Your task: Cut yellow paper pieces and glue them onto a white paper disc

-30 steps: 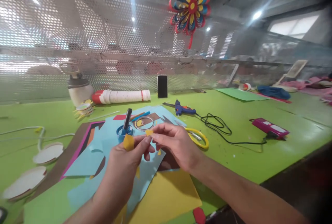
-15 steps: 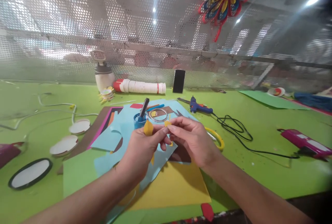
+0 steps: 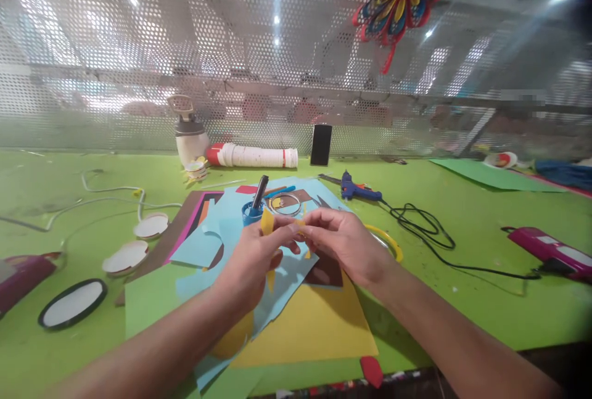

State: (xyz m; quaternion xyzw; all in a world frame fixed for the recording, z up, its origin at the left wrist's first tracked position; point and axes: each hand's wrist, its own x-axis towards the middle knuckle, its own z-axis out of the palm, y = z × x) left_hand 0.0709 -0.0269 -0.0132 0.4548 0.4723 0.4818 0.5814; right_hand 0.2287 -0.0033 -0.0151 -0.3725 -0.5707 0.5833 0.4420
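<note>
My left hand [image 3: 259,248] and my right hand [image 3: 345,242] meet at the fingertips above the papers. Between them they pinch a small yellow cut-out piece [image 3: 301,224], mostly covered by fingers. A larger yellow petal-shaped piece [image 3: 267,222] sticks up from my left hand, and a yellow tip shows below that palm. Beneath lie a light blue sheet [image 3: 282,288] with cut edges and a yellow sheet [image 3: 314,331]. Just beyond my hands stand a blue cup [image 3: 250,214] with a black marker [image 3: 260,192] in it and a thin ring [image 3: 285,204].
A blue glue gun [image 3: 358,190] with a looped black cable lies right of the papers. Farther right is a magenta tool [image 3: 550,251]. White discs [image 3: 126,256] and a black-rimmed oval [image 3: 73,304] lie left. A spray bottle [image 3: 190,140], white tube [image 3: 259,156] and phone [image 3: 320,145] stand behind.
The view has shifted slightly left. The yellow piece in my left hand has turned, and my fingertips now cover more of the small piece.
</note>
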